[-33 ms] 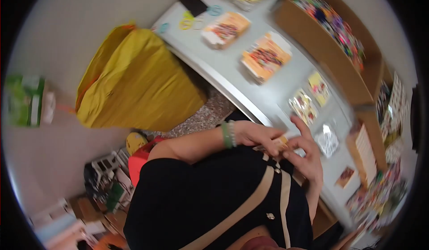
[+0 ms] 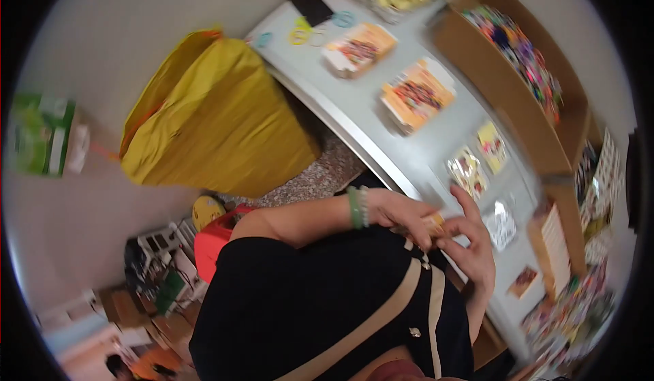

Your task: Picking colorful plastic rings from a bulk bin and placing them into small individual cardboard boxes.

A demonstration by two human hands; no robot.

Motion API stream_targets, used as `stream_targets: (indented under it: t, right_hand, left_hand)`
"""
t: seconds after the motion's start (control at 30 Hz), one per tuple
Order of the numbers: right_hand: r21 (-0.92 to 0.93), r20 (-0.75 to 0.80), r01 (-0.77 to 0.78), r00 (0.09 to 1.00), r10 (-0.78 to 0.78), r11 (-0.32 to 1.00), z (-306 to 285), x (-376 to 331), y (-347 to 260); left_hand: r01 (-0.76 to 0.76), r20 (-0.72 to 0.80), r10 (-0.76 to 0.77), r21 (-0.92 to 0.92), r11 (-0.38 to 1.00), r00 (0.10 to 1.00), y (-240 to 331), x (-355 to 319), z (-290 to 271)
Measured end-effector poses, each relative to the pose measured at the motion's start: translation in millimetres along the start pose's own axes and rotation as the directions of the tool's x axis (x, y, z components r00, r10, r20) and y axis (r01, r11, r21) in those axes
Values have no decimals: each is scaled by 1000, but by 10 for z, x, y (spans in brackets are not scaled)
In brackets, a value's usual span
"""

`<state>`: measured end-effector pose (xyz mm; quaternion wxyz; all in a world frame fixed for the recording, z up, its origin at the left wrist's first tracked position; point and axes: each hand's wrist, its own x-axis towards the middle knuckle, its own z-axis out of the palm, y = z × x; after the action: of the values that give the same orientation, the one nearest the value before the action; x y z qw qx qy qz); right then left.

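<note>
My left hand [image 2: 400,212], with a green and a pale bracelet [image 2: 356,207] on its wrist, meets my right hand [image 2: 471,248] close to my chest, at the near edge of a grey table [image 2: 354,108]. Between the fingertips of both hands sits a small orange-yellow piece [image 2: 436,223], blurred and partly hidden. My right index finger points up and its other fingers curl loosely. Just beyond my hands, small clear packets [image 2: 466,170] lie on the table. I wear a black top with tan straps [image 2: 381,313].
An open cardboard box [image 2: 470,40] of colourful small items stands at the table's far side. Two orange packs [image 2: 417,95], loose rings [image 2: 300,35] and a black card lie further left. A big yellow bag [image 2: 211,115], a red bin [image 2: 211,245] and a green carton [image 2: 41,136] are on the floor.
</note>
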<state>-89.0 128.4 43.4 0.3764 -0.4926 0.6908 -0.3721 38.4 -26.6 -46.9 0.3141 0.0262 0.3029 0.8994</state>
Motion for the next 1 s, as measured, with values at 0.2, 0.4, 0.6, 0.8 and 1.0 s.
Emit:
stream_targets:
  t: [0.2, 0.4, 0.6, 0.8, 1.0]
  right_hand:
    - [-200, 41, 18, 999, -10, 980, -7, 27, -70]
    - [589, -270, 198, 962, -40, 784, 108, 84, 47]
    - [620, 40, -271, 948, 315, 736, 220, 197, 149]
    - [702, -55, -121, 974, 222, 702, 335, 209, 174]
    - [418, -445, -17, 868, 221, 908, 403, 184, 347]
  left_hand:
    - [-337, -134, 338, 30, 941, 932, 75, 98, 213]
    - [-375, -234, 438, 269, 887, 868, 232, 13, 262]
    - [-267, -11, 271, -211, 940, 963, 73, -104, -91]
    - [-443, -221, 411, -122, 888, 885, 180, -103, 23]
    - [-390, -505, 621, 494, 777, 599, 106, 138, 73]
